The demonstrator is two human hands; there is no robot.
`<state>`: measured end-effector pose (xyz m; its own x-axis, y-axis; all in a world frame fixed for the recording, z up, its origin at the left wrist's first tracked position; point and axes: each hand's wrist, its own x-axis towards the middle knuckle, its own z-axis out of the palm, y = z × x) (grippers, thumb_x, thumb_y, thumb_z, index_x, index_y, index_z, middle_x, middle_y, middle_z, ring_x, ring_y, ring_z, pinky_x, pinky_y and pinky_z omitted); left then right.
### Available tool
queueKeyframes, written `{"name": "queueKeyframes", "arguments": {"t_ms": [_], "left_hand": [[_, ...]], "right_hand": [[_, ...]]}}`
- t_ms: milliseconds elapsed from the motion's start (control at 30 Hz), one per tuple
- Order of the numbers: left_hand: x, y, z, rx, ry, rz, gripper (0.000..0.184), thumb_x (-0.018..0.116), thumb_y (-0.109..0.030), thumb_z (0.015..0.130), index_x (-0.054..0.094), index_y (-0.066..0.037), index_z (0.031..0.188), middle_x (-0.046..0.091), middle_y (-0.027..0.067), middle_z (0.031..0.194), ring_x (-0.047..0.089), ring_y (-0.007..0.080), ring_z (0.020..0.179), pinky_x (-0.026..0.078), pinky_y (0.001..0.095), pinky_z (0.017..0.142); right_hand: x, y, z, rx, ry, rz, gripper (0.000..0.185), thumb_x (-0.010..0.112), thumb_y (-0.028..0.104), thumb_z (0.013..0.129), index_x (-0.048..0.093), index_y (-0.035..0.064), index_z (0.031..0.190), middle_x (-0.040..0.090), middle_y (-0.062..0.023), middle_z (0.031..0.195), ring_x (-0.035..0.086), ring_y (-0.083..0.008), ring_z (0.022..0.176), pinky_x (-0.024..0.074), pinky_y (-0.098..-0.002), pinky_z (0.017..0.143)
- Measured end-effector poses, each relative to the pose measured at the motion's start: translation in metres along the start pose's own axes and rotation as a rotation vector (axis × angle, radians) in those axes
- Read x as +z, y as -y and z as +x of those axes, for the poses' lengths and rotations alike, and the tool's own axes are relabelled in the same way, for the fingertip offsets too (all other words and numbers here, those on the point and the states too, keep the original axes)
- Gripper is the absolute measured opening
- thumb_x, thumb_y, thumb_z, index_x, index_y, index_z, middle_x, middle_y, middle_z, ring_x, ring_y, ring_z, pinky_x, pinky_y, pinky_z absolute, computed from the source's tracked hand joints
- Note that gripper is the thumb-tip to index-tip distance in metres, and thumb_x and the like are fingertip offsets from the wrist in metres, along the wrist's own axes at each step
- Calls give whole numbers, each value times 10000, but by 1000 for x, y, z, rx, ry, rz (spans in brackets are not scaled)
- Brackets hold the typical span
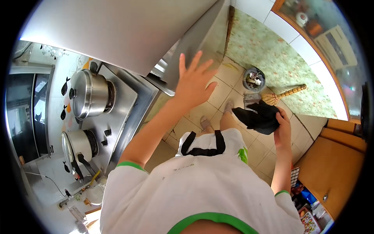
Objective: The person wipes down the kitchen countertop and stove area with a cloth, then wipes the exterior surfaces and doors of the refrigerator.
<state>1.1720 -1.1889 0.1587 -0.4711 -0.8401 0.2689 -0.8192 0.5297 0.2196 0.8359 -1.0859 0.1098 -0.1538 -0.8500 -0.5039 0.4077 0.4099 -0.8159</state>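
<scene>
My left hand (194,84) is stretched out in front of me with its fingers spread, holding nothing. It overlaps the grey door edge (175,58) of a tall silver appliance (117,27) that looks like a refrigerator; whether the fingertips touch it I cannot tell. A narrow bright gap shows beside that edge. In my right hand (283,126) is a bunched black cloth (257,117), gripped at its right side and held above the tiled floor. The cloth's exact kind is not clear.
Left of me, a steel pot (91,93) and a pale long-handled pot (80,146) stand on the stove (117,113). Ahead on the floor are a waste bin (247,84) with rubbish, a dustpan (251,99) and a straw broom (286,93). A wooden cabinet (331,167) stands at right.
</scene>
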Motion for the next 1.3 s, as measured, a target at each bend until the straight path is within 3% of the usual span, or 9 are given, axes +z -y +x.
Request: {"name": "queueKeyframes", "arguments": {"t_ms": [333,400,600,700,833,967,1067,1167,1300], "left_hand": [[19,51,-54,-343,-107,-227,355,628,-181,827,594,-83,1166,561,119,1256,497,288,1197,305,464,1049],[12,59,-64,-935,-93,-562,385,636,-237,858,561,-61,1192,561,122,1233,516,255,1155,379,400,975],[47,81,-81,-1447,-146,-308,603,694,-304,840,435,14,1282,489,158,1301,487,234,1178,371,363,1002],[66,94,-88,-969,-354,-658,696,733,-314,815,385,11,1322,424,172,1375,456,237,1215,360,377,1017],[66,80,-96,-1017,-353,-578,580,741,-281,818,485,11,1248,511,168,1305,509,269,1164,401,404,969],[71,7,-82,-645,-215,-219,250,700,-274,855,676,-37,934,685,60,851,641,206,733,514,335,649],[78,-34,-70,-407,283,-273,352,728,-334,816,671,-72,1043,678,58,909,638,166,843,500,285,746],[93,-61,-43,-401,416,-738,381,593,-462,860,670,-90,827,673,93,758,638,262,594,495,351,537],[118,-102,1,-235,605,-634,417,582,-418,853,614,-34,1014,674,144,810,646,326,633,501,404,547]], "right_hand": [[42,-25,35,263,54,564,272,486,136,952,552,18,1189,626,-112,1154,598,-245,1082,464,-390,969],[45,-32,49,287,69,678,305,511,164,948,541,-8,1198,617,-140,1187,601,-266,1096,472,-411,973],[46,-102,91,404,210,1079,342,540,157,940,521,-45,1215,592,-172,1226,576,-284,1138,449,-406,1020],[48,-134,106,570,121,975,339,513,99,927,499,-75,1217,567,-201,1246,554,-309,1160,427,-427,1043],[39,-178,108,655,20,948,332,486,50,904,494,-85,1208,555,-218,1244,548,-336,1159,414,-447,1056],[31,-213,96,737,-126,818,343,486,24,890,493,-67,1220,584,-206,1204,590,-329,1090,465,-449,998],[42,-253,75,672,-118,543,347,485,4,883,501,-24,1228,603,-188,1172,614,-324,1032,506,-454,932],[77,-286,72,624,-162,357,379,530,44,888,496,-1,1263,614,-163,1142,620,-292,997,516,-381,877],[183,-299,83,396,-347,-172,412,563,86,889,487,-9,1282,610,-152,1143,605,-271,1020,494,-344,877]]}}
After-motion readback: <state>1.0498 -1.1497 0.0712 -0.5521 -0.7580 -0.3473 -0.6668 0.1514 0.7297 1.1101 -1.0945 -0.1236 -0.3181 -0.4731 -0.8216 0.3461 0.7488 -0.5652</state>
